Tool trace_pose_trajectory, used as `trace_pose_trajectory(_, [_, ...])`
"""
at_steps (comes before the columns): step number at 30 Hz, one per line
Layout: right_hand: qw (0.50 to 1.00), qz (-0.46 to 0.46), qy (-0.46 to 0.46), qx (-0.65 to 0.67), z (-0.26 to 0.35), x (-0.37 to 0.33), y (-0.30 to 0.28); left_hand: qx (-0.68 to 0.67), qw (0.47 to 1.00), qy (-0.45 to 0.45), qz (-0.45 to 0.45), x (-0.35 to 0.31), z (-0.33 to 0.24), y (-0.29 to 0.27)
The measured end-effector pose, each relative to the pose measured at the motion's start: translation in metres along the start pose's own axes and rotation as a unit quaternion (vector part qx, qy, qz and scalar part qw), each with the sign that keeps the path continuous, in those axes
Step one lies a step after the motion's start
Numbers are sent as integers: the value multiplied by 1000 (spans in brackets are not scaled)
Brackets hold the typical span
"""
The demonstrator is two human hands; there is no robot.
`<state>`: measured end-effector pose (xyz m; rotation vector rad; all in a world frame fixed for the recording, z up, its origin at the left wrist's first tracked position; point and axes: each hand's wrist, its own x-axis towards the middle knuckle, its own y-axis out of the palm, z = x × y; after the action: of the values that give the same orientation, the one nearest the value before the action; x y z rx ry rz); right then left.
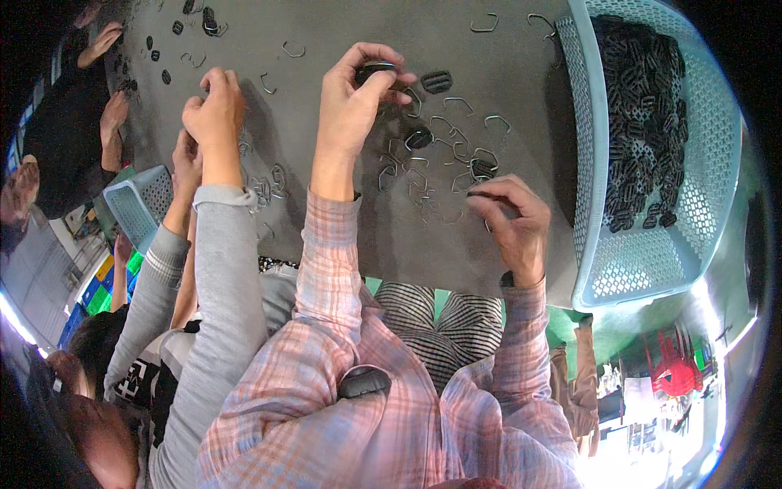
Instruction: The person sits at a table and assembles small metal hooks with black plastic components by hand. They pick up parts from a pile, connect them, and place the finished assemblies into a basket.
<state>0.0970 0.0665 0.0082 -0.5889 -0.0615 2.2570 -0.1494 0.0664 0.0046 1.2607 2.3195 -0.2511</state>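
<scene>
My left hand (pixel 356 96) is raised over the grey table, its fingers curled round a black buckle (pixel 375 72). Low over the table on the right, my right hand (pixel 519 218) is bent into a loose pinch. Something thin and dark shows at its fingertips, too small to make out. Between my hands lie several bent wire hooks (pixel 458 106) and a few black buckles. One slotted buckle (pixel 437 81) rests just right of my left hand; another (pixel 483 167) touches a wire loop, close to my right fingertips.
A tall light-blue plastic basket (pixel 583 163) with many black buckles (pixel 643 114) stands at the right. On my left, a co-worker's hands (pixel 216 106) work close by, above more wire loops (pixel 277 181). Another person's hands (pixel 112 114) and a smaller blue basket (pixel 122 200) are farther left.
</scene>
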Motion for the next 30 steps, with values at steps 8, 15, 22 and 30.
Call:
trace_pose_trajectory(8, [975,-11,139,172,-6,-6,-12,492,838,235,-16,-7,18,23])
trace_pose_trajectory(15, [966,-70,-59,-240,-14,14,11,-57,997,36,29,-56,4,4])
trace_pose_trajectory(22, [988,53,73,-122,20,6,-11,237,964,31,-121,-81,28,7])
trace_pose_trajectory(30, [998,-23,50,-3,14,8,-15,253,960,15,-123,-85,33,29])
